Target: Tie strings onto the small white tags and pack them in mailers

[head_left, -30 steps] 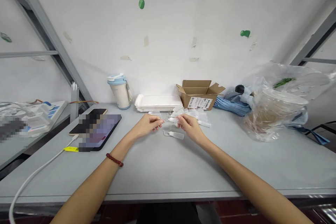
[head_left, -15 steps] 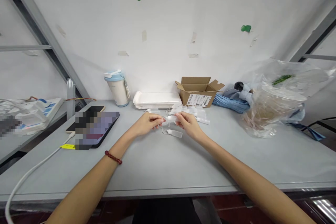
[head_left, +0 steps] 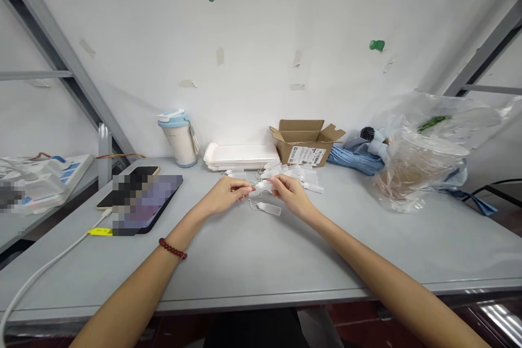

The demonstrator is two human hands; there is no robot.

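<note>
Over the middle of the table, my left hand [head_left: 228,194] and my right hand [head_left: 290,191] face each other, fingertips pinched. Between them is a small translucent white tube-like piece [head_left: 263,185]; the right fingers grip its body. My left fingertips close at its near end, apparently on its thin cord, which is too small to make out surely. A similar piece with a looped cord [head_left: 269,208] lies flat just below the hands. Several more such pieces [head_left: 308,175] are heaped behind my right hand.
Behind the hands are a stack of white trays [head_left: 241,155] and an open cardboard box [head_left: 304,150]. A cup [head_left: 180,141], a phone [head_left: 136,182] and a larger blurred device [head_left: 169,204] stand or lie left. To the right are blue cloth [head_left: 356,159] and a plastic-bagged tub [head_left: 424,166].
The whole view has shifted slightly, so things sit a little further left. Both hands keep their pinch, with hardly any movement between them.
</note>
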